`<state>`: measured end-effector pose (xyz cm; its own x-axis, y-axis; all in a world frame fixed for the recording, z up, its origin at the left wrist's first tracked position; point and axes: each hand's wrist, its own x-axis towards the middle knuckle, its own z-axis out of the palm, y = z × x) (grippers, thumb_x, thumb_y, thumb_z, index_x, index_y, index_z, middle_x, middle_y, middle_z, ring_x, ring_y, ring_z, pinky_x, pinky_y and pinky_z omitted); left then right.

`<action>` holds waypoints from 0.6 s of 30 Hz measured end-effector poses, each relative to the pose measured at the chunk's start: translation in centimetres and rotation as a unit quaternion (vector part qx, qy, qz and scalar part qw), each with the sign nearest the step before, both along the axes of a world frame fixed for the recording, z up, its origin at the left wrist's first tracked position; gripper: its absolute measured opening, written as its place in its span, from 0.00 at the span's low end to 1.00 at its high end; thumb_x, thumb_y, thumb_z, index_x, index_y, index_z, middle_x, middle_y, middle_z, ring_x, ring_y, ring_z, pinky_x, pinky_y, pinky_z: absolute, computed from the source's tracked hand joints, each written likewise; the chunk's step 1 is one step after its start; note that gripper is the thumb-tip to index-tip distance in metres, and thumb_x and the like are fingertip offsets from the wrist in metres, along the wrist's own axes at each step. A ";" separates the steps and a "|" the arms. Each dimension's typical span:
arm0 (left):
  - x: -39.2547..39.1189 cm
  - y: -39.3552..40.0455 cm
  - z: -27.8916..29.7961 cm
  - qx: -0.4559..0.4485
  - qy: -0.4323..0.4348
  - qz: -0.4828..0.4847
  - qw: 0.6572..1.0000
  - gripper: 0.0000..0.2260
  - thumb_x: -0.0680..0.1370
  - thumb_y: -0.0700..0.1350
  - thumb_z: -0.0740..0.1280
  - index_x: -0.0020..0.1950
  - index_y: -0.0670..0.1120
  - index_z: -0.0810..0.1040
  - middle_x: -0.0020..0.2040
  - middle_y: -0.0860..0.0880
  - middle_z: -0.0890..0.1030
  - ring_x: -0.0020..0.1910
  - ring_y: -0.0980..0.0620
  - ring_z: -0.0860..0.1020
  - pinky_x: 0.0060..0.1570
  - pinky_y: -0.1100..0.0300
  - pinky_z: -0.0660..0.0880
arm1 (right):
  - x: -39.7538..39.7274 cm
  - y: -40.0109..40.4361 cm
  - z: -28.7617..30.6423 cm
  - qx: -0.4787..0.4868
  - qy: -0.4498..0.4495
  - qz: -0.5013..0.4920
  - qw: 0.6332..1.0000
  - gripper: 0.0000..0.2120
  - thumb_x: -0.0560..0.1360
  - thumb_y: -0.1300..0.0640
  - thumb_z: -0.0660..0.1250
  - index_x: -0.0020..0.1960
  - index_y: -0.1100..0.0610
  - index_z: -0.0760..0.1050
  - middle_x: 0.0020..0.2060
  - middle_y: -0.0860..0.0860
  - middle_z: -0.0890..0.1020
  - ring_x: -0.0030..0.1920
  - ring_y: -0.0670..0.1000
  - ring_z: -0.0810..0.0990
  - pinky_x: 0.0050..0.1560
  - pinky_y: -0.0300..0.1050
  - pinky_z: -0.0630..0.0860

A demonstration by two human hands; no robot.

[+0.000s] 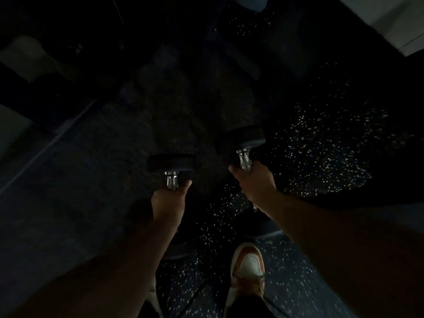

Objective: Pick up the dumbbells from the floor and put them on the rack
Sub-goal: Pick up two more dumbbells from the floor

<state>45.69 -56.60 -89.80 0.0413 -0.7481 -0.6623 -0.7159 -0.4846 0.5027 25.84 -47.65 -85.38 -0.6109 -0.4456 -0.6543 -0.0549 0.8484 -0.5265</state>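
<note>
The scene is very dark. My left hand (pixel 168 201) grips the chrome handle of a black dumbbell (pixel 171 164), whose far head sticks out beyond my fingers. My right hand (pixel 254 182) holds a second black dumbbell (pixel 243 138) the same way, a little farther forward and to the right. Both dumbbells hang above the speckled floor. Their near heads are mostly hidden under my forearms. I cannot make out the rack clearly in the darkness.
Dark rubber floor with white speckles (pixel 321 157) spreads below and to the right. My shoe (pixel 249 265), white and orange, stands at the bottom centre. Dim shapes of equipment (pixel 34 72) lie at the upper left. A pale wall (pixel 403 21) shows at the top right.
</note>
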 end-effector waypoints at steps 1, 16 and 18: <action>0.0 0.0 1.9 -0.006 0.002 -0.001 1.000 0.25 0.68 0.64 0.71 0.45 0.42 0.81 0.44 0.39 0.84 0.46 0.39 0.83 0.42 0.54 0.75 | 0.5 0.4 1.9 0.000 -0.011 -0.013 1.000 0.19 0.75 0.44 0.70 0.57 0.57 0.77 0.45 0.51 0.79 0.43 0.50 0.77 0.43 0.43 0.73; -7.0 5.9 33.6 -0.037 0.128 0.030 0.991 0.17 0.67 0.54 0.79 0.32 0.43 0.78 0.16 0.54 0.67 0.14 0.54 0.66 0.18 0.61 0.65 | 0.4 11.3 30.7 -0.117 -0.076 -0.221 0.965 0.14 0.71 0.40 0.72 0.46 0.49 0.74 0.40 0.52 0.83 0.34 0.51 0.81 0.31 0.46 0.77; -7.7 8.4 37.1 -0.028 0.154 0.017 0.987 0.18 0.67 0.53 0.79 0.30 0.43 0.76 0.17 0.53 0.67 0.14 0.53 0.65 0.16 0.63 0.64 | 0.0 14.6 34.0 -0.117 -0.058 -0.250 0.959 0.14 0.71 0.40 0.72 0.45 0.49 0.74 0.40 0.52 0.83 0.35 0.51 0.82 0.31 0.44 0.78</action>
